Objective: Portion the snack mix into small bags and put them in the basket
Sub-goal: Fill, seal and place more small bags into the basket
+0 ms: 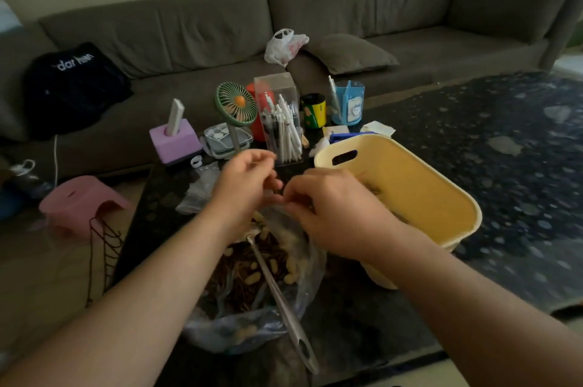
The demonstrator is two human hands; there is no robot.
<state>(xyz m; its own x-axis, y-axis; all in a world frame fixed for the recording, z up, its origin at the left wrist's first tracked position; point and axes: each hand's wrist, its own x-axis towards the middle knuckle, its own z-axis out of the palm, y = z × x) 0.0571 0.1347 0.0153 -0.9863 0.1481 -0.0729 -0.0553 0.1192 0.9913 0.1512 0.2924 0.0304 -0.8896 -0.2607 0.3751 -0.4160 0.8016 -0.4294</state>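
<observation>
Your left hand (pixel 249 178) and right hand (pixel 328 213) meet just left of the yellow basket (pixel 435 197), directly above the big clear bag of snack mix (pixel 265 276). Both hands have their fingers curled, with the fingertips brought together as if pinching something thin and clear between them; it is too blurred to say whether that is a small bag. The snack mix, peanuts in the shell among dark sticks, sits in its open bag at the basket's near-left side, and a metal spoon (pixel 280 301) lies in it with the handle pointing toward you. A few loose clear small bags (pixel 202 187) lie further left of the basket, beyond your left wrist. Something lies at the bottom of the basket, partly hidden by your right hand, so you cannot tell what it is. Behind the basket stand a clear box of pens (pixel 280 124), a green desk fan (pixel 236 105) and a blue pen holder (pixel 348 102).
</observation>
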